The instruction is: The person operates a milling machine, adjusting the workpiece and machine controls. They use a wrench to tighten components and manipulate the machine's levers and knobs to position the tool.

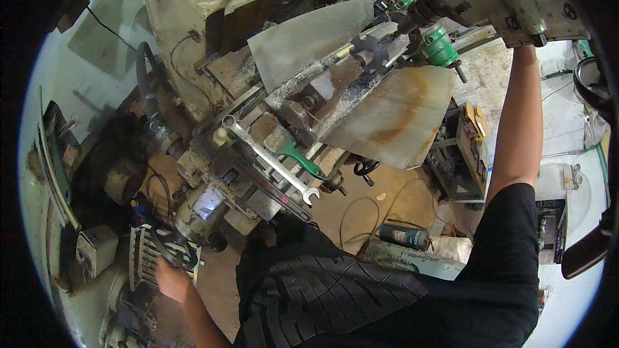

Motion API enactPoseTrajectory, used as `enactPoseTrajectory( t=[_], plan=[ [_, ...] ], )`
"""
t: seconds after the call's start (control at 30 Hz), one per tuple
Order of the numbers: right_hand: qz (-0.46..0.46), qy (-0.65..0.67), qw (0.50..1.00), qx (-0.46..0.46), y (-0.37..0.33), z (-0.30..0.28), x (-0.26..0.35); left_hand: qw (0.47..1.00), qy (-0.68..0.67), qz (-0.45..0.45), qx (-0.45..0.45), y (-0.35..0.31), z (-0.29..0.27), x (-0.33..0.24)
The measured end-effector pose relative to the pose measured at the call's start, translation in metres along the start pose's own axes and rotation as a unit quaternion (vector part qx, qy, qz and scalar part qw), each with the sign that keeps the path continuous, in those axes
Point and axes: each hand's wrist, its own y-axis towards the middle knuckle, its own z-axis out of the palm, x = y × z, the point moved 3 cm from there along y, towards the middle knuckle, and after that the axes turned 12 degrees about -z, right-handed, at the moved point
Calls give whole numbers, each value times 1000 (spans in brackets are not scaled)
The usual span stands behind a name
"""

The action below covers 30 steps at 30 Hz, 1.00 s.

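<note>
At the lower left, my left hand [173, 278] is closed at a black hand crank [185, 256] on the end of the machine table; its fingers are partly hidden. My right forearm [519, 116] reaches up, and the hand disappears behind the grey machine head [500, 0]. On the milling table a cutter [373, 48] stands close to a clamped block [332, 84], with metal chips strewn around. A long combination wrench [271, 160] lies across the near end of the table. Beside it are a green-handled tool [302, 160] and a dark wrench [277, 194].
Two bent sheet-metal guards [309, 38] [396, 116] flank the work area. A green cylindrical part [440, 46] sits beside the head. A dark metal cart [458, 154] stands at the right; a blue canister [403, 236] and a green hose [345, 216] are lower down.
</note>
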Motion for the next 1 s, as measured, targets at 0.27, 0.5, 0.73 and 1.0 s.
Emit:
enactPoseTrajectory(
  t=[0.27, 0.5, 0.73, 1.0],
  plan=[
    [5, -7, 1000, 0, -4, 1, 0, 943, -174, -62, 277, 83, 44, -37],
    [12, -11, 1000, 1, -11, -2, 6, 984, 46, -41, 166, 3, -1, -7],
    [14, -9, 1000, 3, -15, -6, 13, 976, -79, -29, 201, 105, 49, -37],
    [14, -12, 1000, 5, -19, -5, 21, 961, 60, -73, 258, -9, 27, -21]
  ],
)
